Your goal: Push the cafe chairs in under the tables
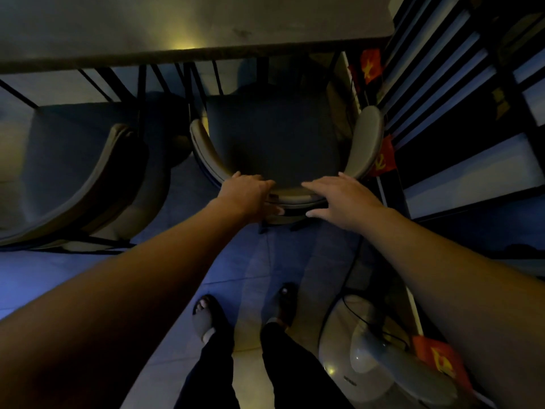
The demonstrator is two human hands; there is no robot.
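Observation:
A cafe chair (274, 137) with a dark seat and a curved pale backrest stands right in front of me, its front edge under the edge of the table (188, 25). My left hand (247, 193) is curled over the top of the backrest at its left-centre. My right hand (339, 196) lies over the backrest at its right-centre, fingers spread and thumb below the rail. A second chair (88, 178) of the same kind stands to the left, its seat mostly outside the table edge.
A slatted dark railing (460, 93) runs along the right, with small red flags (371, 64) on it. A pale fan base (383, 358) with a cable sits on the tiled floor at lower right. My two sandalled feet stand just behind the chair.

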